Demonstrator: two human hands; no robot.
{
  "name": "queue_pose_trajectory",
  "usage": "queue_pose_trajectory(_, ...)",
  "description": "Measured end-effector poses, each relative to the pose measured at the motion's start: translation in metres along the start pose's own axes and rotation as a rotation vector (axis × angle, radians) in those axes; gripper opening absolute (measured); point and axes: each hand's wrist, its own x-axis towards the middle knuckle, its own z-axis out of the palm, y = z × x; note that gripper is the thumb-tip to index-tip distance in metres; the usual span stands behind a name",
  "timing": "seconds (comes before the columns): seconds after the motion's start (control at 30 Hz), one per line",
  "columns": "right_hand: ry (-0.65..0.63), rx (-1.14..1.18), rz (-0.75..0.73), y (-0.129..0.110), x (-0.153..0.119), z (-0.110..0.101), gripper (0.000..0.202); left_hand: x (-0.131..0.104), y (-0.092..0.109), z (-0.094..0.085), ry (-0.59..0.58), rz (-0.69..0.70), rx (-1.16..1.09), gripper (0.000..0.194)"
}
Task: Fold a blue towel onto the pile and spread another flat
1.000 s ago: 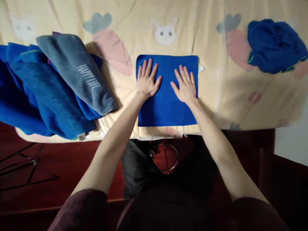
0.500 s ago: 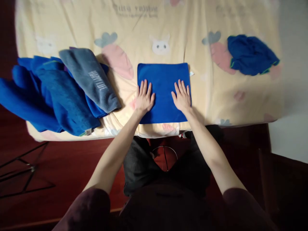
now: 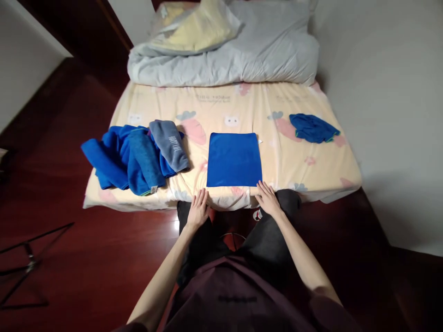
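A blue cloth (image 3: 234,160) lies flat and square on the bed, close to its front edge, with a small white tag at its right side. My left hand (image 3: 199,206) is at the bed's edge just below the cloth's near left corner, fingers stretched out and holding nothing. At the near right corner, my right hand (image 3: 267,197) rests with its fingers extended; its fingertips reach the corner or lie right beside it. To the left sits a heap of blue towels (image 3: 119,154), with a grey towel (image 3: 169,144) lettered in white on top.
A crumpled blue cloth (image 3: 313,128) with green edging lies on the right of the patterned bed sheet (image 3: 228,108). A grey quilt (image 3: 270,50) and a yellow bundle (image 3: 202,30) are at the back. A black metal stand (image 3: 31,265) is on the floor at left.
Both hands have slid back off the middle of the blue cloth to its near edge. The camera has tilted up, bringing the quilt and walls into view. The cloth stays flat.
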Motion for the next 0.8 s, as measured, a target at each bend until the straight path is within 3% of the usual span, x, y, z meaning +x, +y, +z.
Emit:
queue_pose_trajectory(0.1,0.140,0.026,0.038,-0.013,-0.026,0.005,0.054,-0.015,0.008,0.003,0.058,-0.027,-0.003,0.068)
queue_pose_trajectory(0.17,0.226,0.024,0.072,-0.032,-0.032,0.013,0.053,-0.010,0.024,0.004,0.101,-0.004,0.005,0.068)
queue_pose_trajectory(0.23,0.220,0.024,0.061,-0.055,-0.028,0.024,0.055,0.009,0.050,0.005,0.097,0.076,0.018,0.070)
queue_pose_trajectory(0.37,0.065,0.005,-0.030,-0.090,0.004,0.040,0.067,0.072,0.105,0.004,0.007,0.272,0.061,0.070)
queue_pose_trajectory(0.47,0.033,-0.014,-0.031,-0.093,0.030,0.044,0.079,0.109,0.121,0.004,-0.026,0.288,0.074,0.072)
queue_pose_trajectory(0.57,0.005,-0.026,-0.014,-0.082,0.038,0.044,0.073,0.114,0.108,0.009,-0.047,0.194,0.069,0.070)
queue_pose_trajectory(0.7,-0.016,-0.019,-0.094,-0.053,0.025,0.037,0.061,0.080,0.068,0.016,-0.023,0.199,0.065,0.068)
queue_pose_trajectory(0.8,0.017,0.029,-0.140,-0.024,0.018,0.021,0.052,0.057,0.039,0.010,-0.042,0.239,0.034,0.065)
